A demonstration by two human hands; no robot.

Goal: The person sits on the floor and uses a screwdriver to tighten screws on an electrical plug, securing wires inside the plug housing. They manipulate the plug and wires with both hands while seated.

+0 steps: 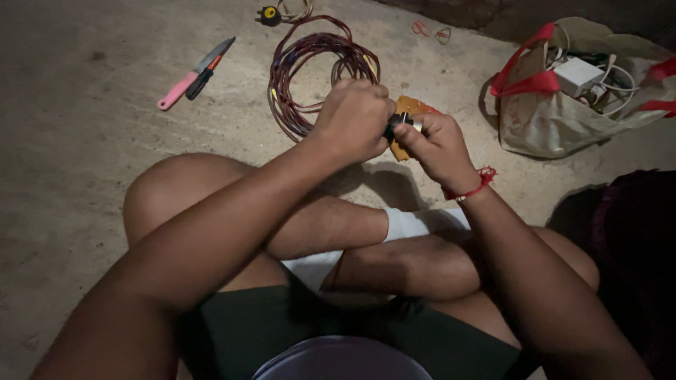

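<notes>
Together, the two hands met above the crossed legs of a person seated on the floor (84, 141). The left hand (352, 119) was curled into a tight fist, its fingers closed around something I could not make out. The right hand (436, 144) pinched one small black part (396, 125) with a pale metal end between thumb and fingertips, held right against the left fist, so both hands were shut narrowly on that piece. One red thread band (481, 180) circled the right wrist. Just behind the hands one orange packet (410, 109) lay on the floor, partly hidden by them. Beyond the left hand one coil of dark red wire (303, 70) lay looped in many turns, and at its far end sat one black-and-yellow plug (269, 15). Well to the left lay one knife (193, 74) with a pink handle, and touching it one small dark tool (201, 83) with an orange tip. Two rubber bands (431, 31) lay near the top, apart from the wire. To the right stood one open cloth bag (556, 119) with red handles, holding one white box (577, 76) and some white cable (620, 81). One white bandage (412, 224) wrapped a foot below the hands.
</notes>
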